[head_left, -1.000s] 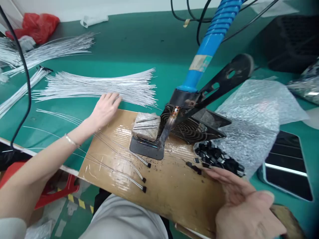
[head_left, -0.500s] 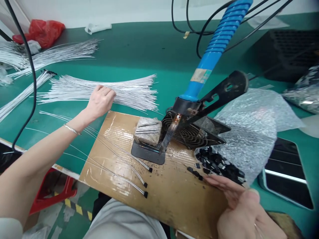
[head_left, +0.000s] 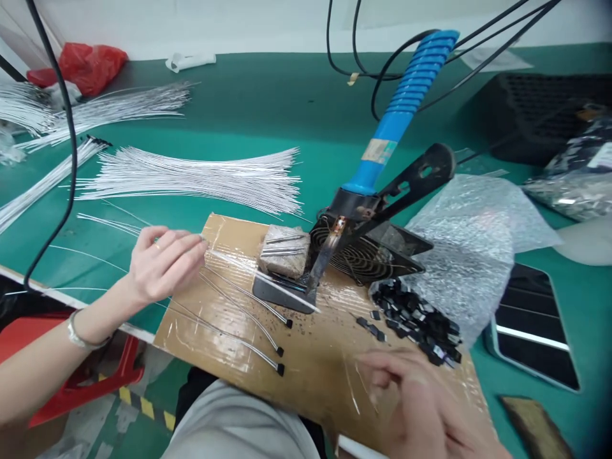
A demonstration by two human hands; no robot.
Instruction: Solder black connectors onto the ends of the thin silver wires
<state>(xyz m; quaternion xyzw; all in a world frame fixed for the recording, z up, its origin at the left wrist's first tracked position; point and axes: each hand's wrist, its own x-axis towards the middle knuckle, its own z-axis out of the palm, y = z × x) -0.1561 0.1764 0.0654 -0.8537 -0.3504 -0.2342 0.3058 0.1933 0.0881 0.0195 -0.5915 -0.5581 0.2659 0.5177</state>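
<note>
My left hand [head_left: 165, 261] pinches one thin white wire [head_left: 258, 275] that slants right across the brown board [head_left: 315, 357], its tip near the black base plate [head_left: 282, 290] of the soldering stand. A blue-handled soldering iron [head_left: 401, 108] leans in that stand beside a grey sponge [head_left: 283, 250]. My right hand [head_left: 421, 408] is blurred low over the board, fingers bunched, just below a pile of small black caps [head_left: 414, 315]. What it holds is unclear. Three capped wires [head_left: 248, 312] lie on the board.
A fanned bundle of white wires [head_left: 201, 178] lies on the green table behind the board, with more bundles [head_left: 109, 105] at far left. A small fan [head_left: 363, 252], bubble wrap [head_left: 473, 236], a dark tray [head_left: 530, 325] and a hanging black cable [head_left: 67, 146] surround the work.
My left hand left the wire bundle and came back to the board with one wire in it. My right hand moved left and lower, away from the black caps.
</note>
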